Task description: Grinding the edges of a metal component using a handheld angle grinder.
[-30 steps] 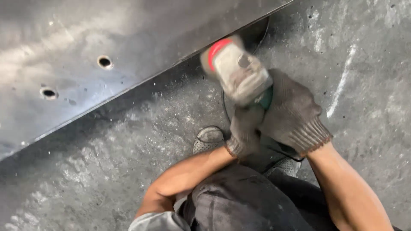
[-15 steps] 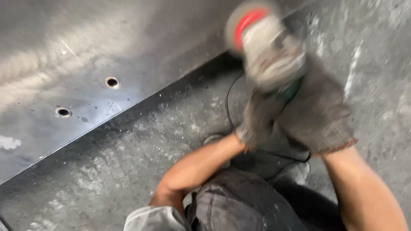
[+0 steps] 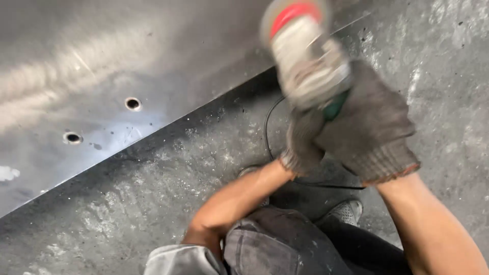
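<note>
1. blurred grey handheld power grinder with a red band near its far end [image 3: 305,56], up in the top middle of the view, above the edge of the large dull grey steel plate [image 3: 102,76].
2. both hands in dark grey knitted work gloves, wrapped around the tool's near end: right hand [image 3: 372,127] closed over the body from the right, left hand [image 3: 303,140] closed on it from below and left; a green part of the tool just visible between them.
3. two-handed hold, likely for steadying a heavy, vibrating tool; whether it touches the plate, impossible to tell through the blur.
4. long axis running from the gloves away and slightly leftward, red-banded end pointing off from the body toward the plate edge.
5. thin black cord [image 3: 267,127] curving down over the rough grey concrete floor [image 3: 153,203] toward the feet.
6. two small round holes [image 3: 133,104] drilled in the plate, well apart from the tool.
7. dark trousers and a grey shoe [image 3: 349,211] below the arms, crouched posture.
</note>
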